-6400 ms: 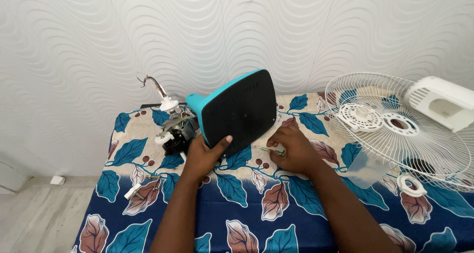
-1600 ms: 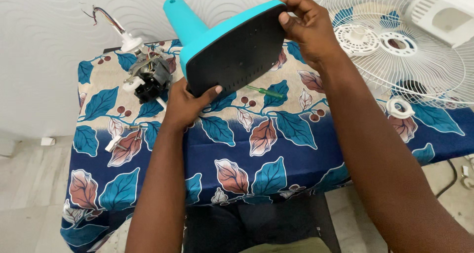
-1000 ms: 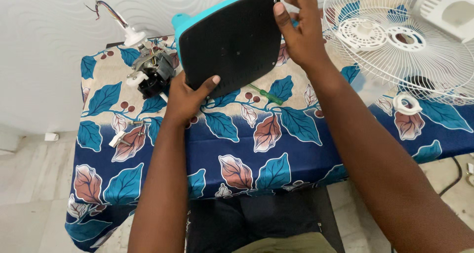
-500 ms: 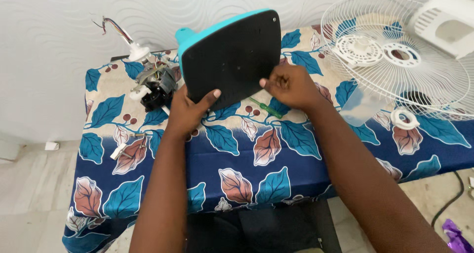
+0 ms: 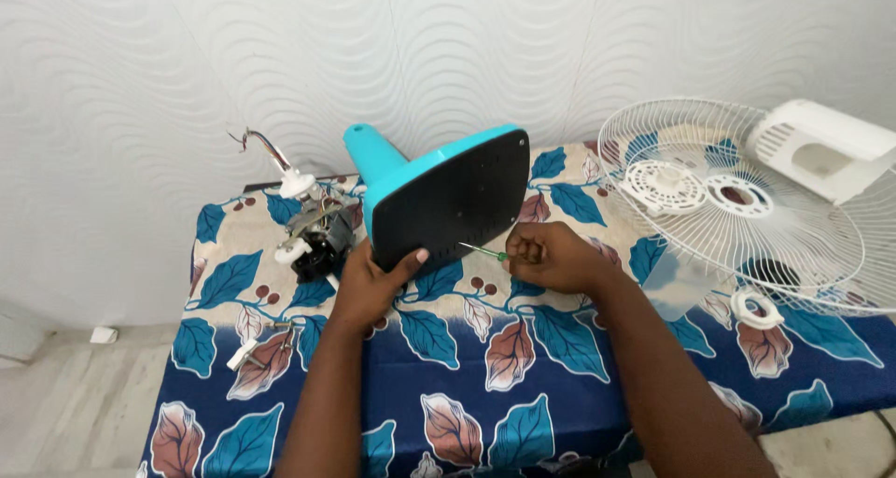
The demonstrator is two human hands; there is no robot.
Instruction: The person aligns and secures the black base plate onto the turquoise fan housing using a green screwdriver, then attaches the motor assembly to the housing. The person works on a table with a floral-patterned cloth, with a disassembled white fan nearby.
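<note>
Item 1: teal fan base (image 5: 446, 193), tipped on edge on the surface (image 5: 485, 366), black underside facing you; your left hand (image 5: 373, 282) props its lower corner, fingers wrapped, thumb on the plate. Item 2: green screwdriver (image 5: 483, 250), pinched in your right hand (image 5: 549, 257), fingers curled tight, tip just beside the plate. Advice: brace the base firmly; keep the shaft square to the plate.
</note>
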